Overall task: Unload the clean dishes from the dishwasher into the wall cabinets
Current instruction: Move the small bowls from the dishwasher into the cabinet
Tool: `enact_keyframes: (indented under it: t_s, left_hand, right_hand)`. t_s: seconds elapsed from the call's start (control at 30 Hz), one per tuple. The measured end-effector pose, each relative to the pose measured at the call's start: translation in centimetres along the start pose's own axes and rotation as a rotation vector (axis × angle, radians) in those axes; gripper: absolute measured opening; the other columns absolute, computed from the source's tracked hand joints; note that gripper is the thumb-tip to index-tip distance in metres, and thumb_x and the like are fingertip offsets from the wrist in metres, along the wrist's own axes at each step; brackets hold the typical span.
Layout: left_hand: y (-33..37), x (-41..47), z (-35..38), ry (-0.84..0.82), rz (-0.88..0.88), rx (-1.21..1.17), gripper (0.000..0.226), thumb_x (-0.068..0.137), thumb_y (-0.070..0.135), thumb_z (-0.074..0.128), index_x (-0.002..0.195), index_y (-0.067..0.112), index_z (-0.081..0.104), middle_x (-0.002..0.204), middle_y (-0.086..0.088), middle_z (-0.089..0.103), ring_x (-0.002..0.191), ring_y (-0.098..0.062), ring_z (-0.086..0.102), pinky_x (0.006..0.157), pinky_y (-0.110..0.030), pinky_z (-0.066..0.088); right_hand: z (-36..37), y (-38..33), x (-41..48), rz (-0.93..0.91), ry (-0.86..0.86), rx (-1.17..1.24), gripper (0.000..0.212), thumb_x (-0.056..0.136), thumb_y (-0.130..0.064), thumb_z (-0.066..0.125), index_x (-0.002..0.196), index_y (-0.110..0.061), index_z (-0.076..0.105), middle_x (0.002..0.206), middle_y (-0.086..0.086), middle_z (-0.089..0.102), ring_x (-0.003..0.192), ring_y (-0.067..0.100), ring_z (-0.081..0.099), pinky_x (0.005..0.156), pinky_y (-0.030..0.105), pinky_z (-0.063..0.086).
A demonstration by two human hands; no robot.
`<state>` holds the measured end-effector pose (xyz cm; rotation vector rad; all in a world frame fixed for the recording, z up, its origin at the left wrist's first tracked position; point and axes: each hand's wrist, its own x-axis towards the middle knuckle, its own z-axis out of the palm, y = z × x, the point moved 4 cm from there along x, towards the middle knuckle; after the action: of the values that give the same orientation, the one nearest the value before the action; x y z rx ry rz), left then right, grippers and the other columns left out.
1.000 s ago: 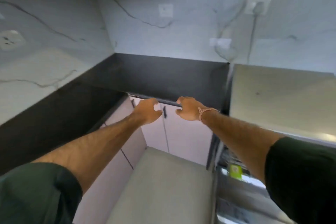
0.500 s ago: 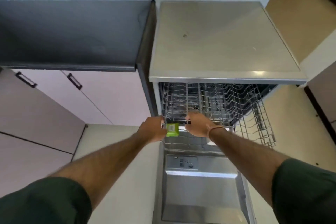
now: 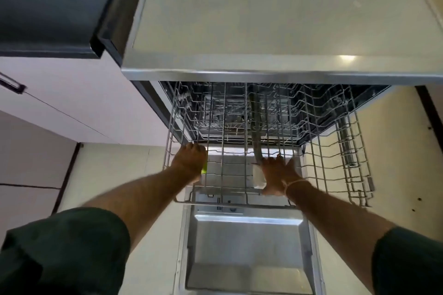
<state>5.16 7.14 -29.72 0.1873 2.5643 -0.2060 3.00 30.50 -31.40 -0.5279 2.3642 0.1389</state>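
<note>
Over the lowered dishwasher door [image 3: 247, 246], my left hand [image 3: 190, 163] curls round the left wires of the drawn-out rack [image 3: 227, 203] while my right hand [image 3: 278, 175] lies on it, fingers spread beside a white piece [image 3: 258, 175], so I judge an uneven tug could skew and jam it

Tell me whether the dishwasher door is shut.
No: the dishwasher door lies folded down flat and open, its steel inner face showing below the pulled-out wire rack.
</note>
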Motion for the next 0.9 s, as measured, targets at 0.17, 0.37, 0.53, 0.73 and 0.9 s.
enact_keyframes:
  t_s: [0.17, 0.37, 0.53, 0.73, 0.9]
  left_hand:
    - [0.5, 1.1, 1.3, 0.042, -0.038, -0.041, 0.061, 0.082, 0.006, 0.068, 0.137, -0.001, 0.042, 0.14, -0.022, 0.048, 0.129, -0.032, 0.047, 0.107, -0.041, 0.044]
    - [0.1, 0.0, 0.0, 0.086, -0.022, -0.112, 0.06, 0.078, 0.015, 0.076, 0.131, 0.004, 0.049, 0.135, -0.018, 0.049, 0.125, -0.029, 0.047, 0.104, -0.037, 0.048]
    - [-0.3, -3.4, -3.7, 0.093, -0.003, -0.19, 0.063, 0.073, 0.028, 0.08, 0.128, 0.01, 0.055, 0.131, -0.013, 0.049, 0.121, -0.026, 0.046, 0.102, -0.036, 0.046]
    - [-3.2, -10.2, -11.1, 0.185, 0.0, -0.347, 0.066, 0.072, 0.032, 0.082, 0.127, 0.013, 0.052, 0.124, -0.009, 0.052, 0.11, -0.024, 0.054, 0.089, -0.034, 0.053]
    - [-8.2, -18.3, -17.2, 0.295, -0.019, -0.392, 0.075, 0.067, 0.038, 0.084, 0.126, 0.017, 0.044, 0.123, -0.006, 0.051, 0.11, -0.025, 0.052, 0.089, -0.035, 0.05]
  right_hand:
    - [1.1, 0.2, 0.4, -0.034, 0.171, -0.077, 0.104, 0.075, -0.039, 0.074, 0.153, -0.012, 0.01, 0.133, 0.008, 0.054, 0.126, 0.031, 0.044, 0.104, 0.054, 0.032]
    - [-0.7, 0.1, -0.5, -0.069, 0.251, -0.08, 0.102, 0.073, -0.049, 0.071, 0.151, -0.014, 0.014, 0.129, 0.005, 0.06, 0.119, 0.029, 0.049, 0.097, 0.047, 0.034]
    - [-5.5, -1.7, -3.4, -0.092, 0.285, -0.036, 0.095, 0.074, -0.057, 0.068, 0.148, -0.019, 0.023, 0.141, 0.005, 0.05, 0.126, 0.029, 0.043, 0.102, 0.049, 0.028]
    - [-13.9, -7.6, -8.6, -0.143, 0.319, 0.092, 0.079, 0.073, -0.049, 0.071, 0.139, -0.024, 0.037, 0.135, 0.004, 0.052, 0.114, 0.027, 0.057, 0.097, 0.047, 0.046]
    - [-21.7, -14.9, -14.3, -0.225, 0.42, 0.137, 0.077, 0.069, -0.043, 0.071, 0.137, -0.02, 0.042, 0.131, 0.005, 0.053, 0.11, 0.03, 0.057, 0.088, 0.04, 0.051]
